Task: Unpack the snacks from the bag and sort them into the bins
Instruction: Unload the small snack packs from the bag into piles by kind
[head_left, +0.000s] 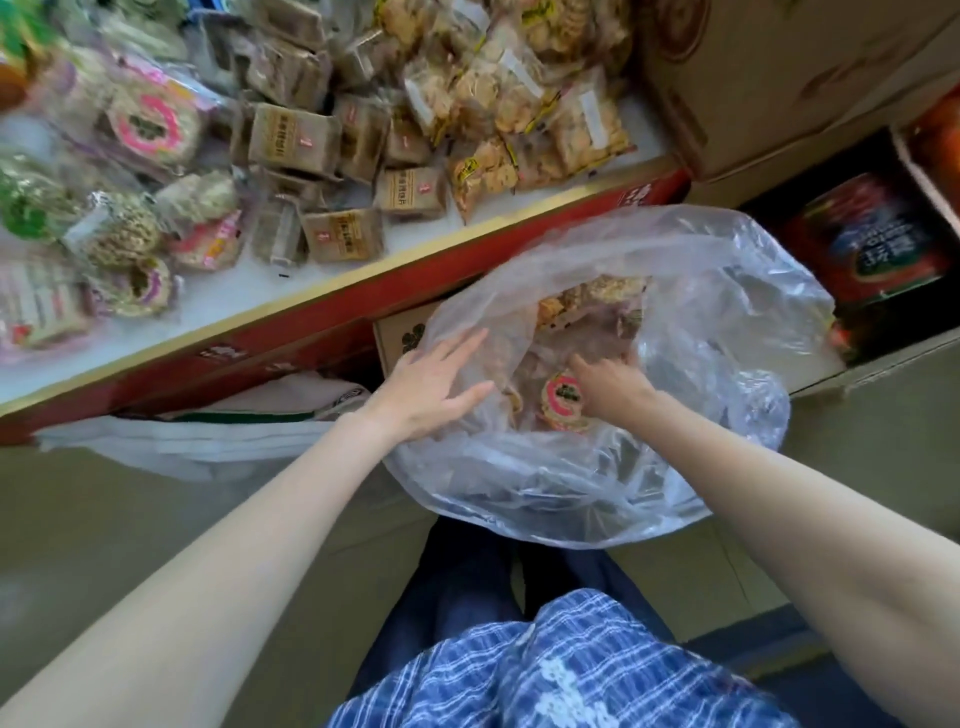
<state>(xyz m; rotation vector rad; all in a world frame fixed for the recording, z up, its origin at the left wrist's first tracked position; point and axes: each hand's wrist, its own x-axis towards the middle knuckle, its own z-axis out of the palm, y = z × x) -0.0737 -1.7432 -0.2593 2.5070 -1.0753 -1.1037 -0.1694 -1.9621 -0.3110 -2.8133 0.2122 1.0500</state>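
Note:
A large clear plastic bag (675, 291) stands open on the floor in front of me, with wrapped snacks inside it. My left hand (436, 384) lies against the bag's left wall with straight, spread fingers. My right hand (608, 384) reaches down inside the bag among the snacks, its fingertips hidden behind packets. A round snack with a pink-ringed label (563, 400) lies just left of that hand. Golden crispy snacks (587, 301) show deeper in the bag.
A white display counter (244, 291) with a gold and red edge holds piles of brown square packets (343, 236), golden cracker packs (519, 93) and round pink-labelled snacks (150, 122). Cardboard boxes (769, 78) stand at the right, a red tin (872, 239) below them.

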